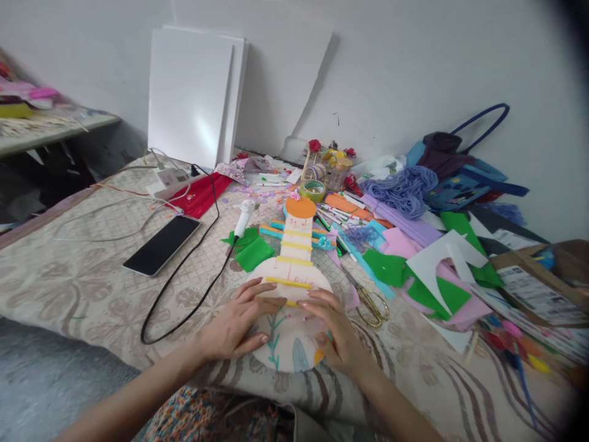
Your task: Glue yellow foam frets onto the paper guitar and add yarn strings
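A paper craft shaped like a guitar or banjo (288, 331) lies flat before me. Its round body has drawn leaves and pink lettering, and yellow strips (291, 282) run across body and neck. An orange disc (300, 207) tops the neck, with orange and blue sticks out to both sides. My left hand (243, 319) rests on the left of the body, fingers spread by a lower yellow strip. Over on the right, my right hand (334, 328) touches the body with fingers stretched out near that strip's other end. Neither hand grips anything I can see.
Left are a white glue gun (246, 215) with black cord, a phone (162, 245) and a power strip (168, 181). Gold-handled scissors (372, 306), green felt (384, 267), markers (340, 215), green tape (313, 190) and purple yarn (400, 189) crowd the right. White boards (191, 95) lean on the wall.
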{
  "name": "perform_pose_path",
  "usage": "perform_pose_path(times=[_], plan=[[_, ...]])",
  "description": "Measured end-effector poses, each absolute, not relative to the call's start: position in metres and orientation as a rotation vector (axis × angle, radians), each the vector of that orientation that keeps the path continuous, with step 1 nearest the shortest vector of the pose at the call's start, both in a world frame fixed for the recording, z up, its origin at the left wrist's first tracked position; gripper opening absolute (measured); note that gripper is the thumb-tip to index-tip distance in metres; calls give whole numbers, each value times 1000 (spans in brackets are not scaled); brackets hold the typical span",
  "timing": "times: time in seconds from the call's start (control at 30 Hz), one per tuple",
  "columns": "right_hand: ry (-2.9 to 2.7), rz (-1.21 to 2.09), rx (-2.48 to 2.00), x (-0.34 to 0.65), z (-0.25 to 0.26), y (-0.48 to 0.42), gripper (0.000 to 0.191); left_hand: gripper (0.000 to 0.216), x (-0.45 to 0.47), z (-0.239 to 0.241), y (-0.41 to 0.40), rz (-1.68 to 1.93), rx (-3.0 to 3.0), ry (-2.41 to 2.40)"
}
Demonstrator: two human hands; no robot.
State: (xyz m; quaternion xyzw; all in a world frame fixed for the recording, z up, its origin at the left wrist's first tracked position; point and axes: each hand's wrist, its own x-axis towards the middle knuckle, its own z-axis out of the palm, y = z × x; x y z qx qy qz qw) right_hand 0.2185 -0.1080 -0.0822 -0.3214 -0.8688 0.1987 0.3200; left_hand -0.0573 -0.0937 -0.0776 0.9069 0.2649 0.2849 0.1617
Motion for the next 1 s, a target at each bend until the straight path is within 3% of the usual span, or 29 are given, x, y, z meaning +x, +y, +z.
perform_pose_path(times=[1.0], plan=[[-2313,429,-822,213,-72,-105,41,41,-55,-73,-93,736,2639,749]])
